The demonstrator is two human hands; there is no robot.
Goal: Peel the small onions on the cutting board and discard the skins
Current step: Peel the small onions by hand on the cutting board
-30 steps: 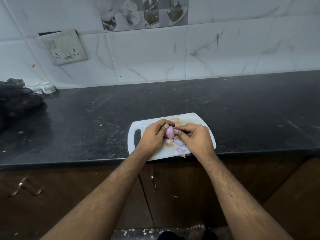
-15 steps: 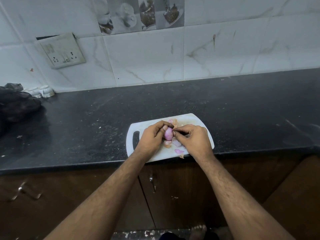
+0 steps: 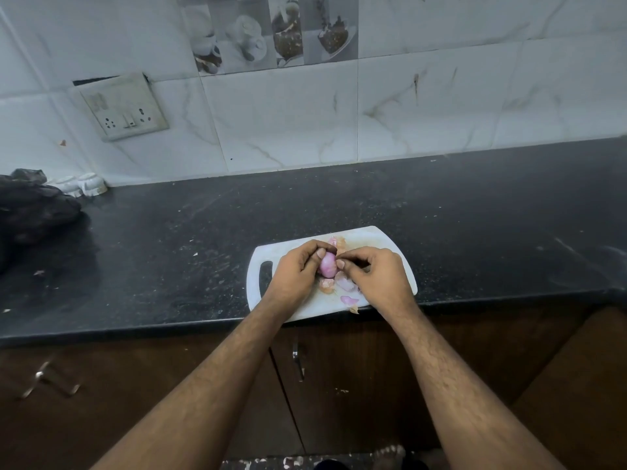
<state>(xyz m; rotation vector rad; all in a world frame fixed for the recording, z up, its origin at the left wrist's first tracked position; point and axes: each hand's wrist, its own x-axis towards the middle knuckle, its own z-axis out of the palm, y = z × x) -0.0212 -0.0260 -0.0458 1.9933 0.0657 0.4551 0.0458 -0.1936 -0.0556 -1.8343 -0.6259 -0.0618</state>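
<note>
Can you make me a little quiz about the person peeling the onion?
1. True or false: the left hand grips the small onion.
2. What lies under both hands? A) white cutting board B) plate C) sink
3. Fill in: loose onion skins lie on the ____.

Key: 1 true; 2 A; 3 board. The right hand pinches at the onion's side.

Pink-purple onion [image 3: 327, 265]; white cutting board [image 3: 390, 245] strewn with pale pink and tan skins [image 3: 349, 300]; speckled black worktop [image 3: 203, 239]; white grey-veined wall tiles [image 3: 288, 120].
</note>
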